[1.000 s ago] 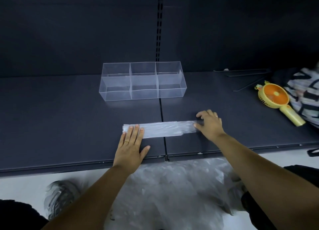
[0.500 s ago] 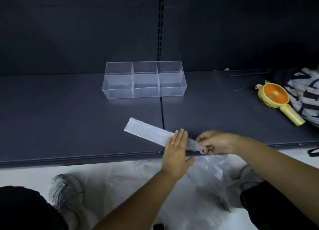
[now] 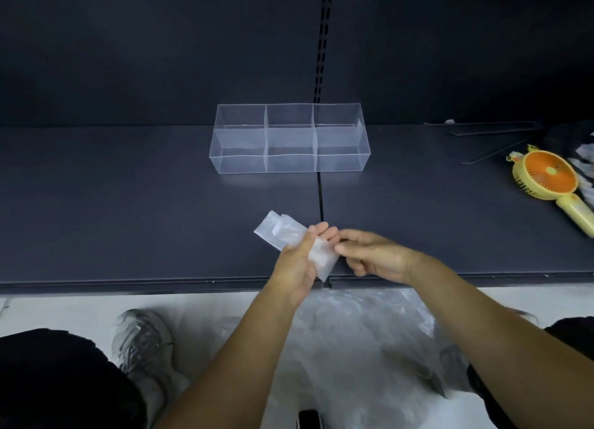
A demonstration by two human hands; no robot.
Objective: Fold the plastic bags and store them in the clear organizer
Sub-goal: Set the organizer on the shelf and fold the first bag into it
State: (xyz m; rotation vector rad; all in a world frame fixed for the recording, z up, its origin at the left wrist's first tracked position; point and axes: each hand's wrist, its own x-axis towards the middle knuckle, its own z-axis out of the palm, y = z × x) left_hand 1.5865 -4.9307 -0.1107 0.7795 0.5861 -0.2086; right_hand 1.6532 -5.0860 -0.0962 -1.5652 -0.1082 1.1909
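A translucent plastic bag [image 3: 281, 237], folded into a short strip, is held just above the near part of the dark shelf [image 3: 128, 219]. My left hand [image 3: 299, 263] grips its middle, with the fingers curled round it. My right hand [image 3: 369, 256] pinches the strip's near right end. The clear organizer [image 3: 289, 139], with three compartments, stands farther back at the shelf's middle. All three compartments look bare. A heap of loose plastic bags [image 3: 353, 348] lies on the floor below the shelf edge.
A yellow and orange hand fan [image 3: 551, 181] lies at the right of the shelf, beside a striped cloth [image 3: 585, 165]. Thin metal rods [image 3: 491, 132] lie at the back right. My shoe [image 3: 144, 341] rests on the floor at the lower left.
The long flat strip was turned diagonally, then folded shorter and lifted off the shelf. My left hand went from pressing flat to gripping it; both hands came together near the front edge.
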